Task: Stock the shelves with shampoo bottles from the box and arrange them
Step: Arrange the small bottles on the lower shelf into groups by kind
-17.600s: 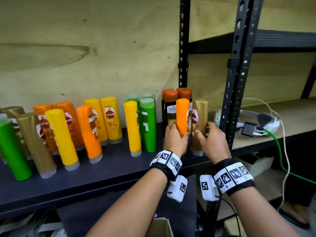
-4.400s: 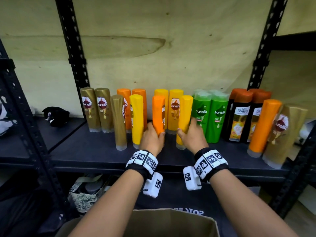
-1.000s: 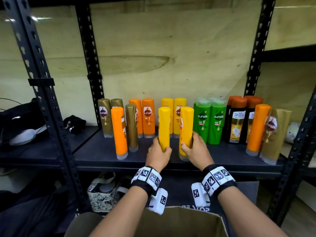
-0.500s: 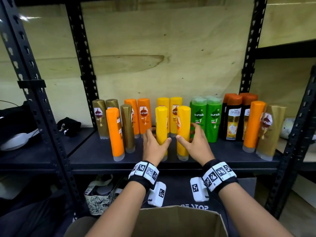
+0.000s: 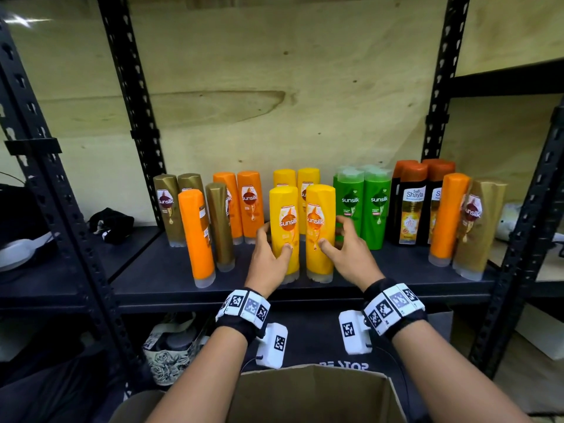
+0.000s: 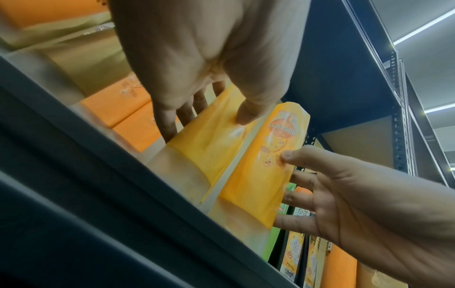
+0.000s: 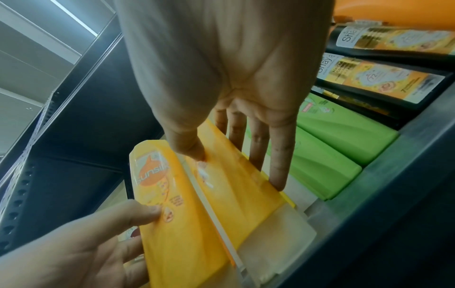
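Two yellow Sunsilk bottles stand side by side at the front of the dark shelf [image 5: 158,274], labels facing me. My left hand [image 5: 273,244] holds the left yellow bottle [image 5: 283,215], thumb on its front and fingers round its left side. My right hand [image 5: 334,236] pinches the right yellow bottle [image 5: 320,209], thumb tip on the label, spread fingers at its right side. The left wrist view shows the left hand [image 6: 206,124] on the left bottle [image 6: 204,152]. The right wrist view shows the right hand [image 7: 236,167] on the right bottle [image 7: 246,191].
Two more yellow bottles stand behind. To the left are an orange bottle [image 5: 195,236], gold bottles [image 5: 221,224] and orange ones; to the right green bottles [image 5: 363,206], black Shayla bottles [image 5: 412,203], an orange [image 5: 448,218] and a gold one [image 5: 479,224]. A cardboard box [image 5: 314,395] sits below me.
Both front yellow bottles have been turned so their labels now face me. My hands have shifted from their backs to their sides, with the thumbs on the fronts.
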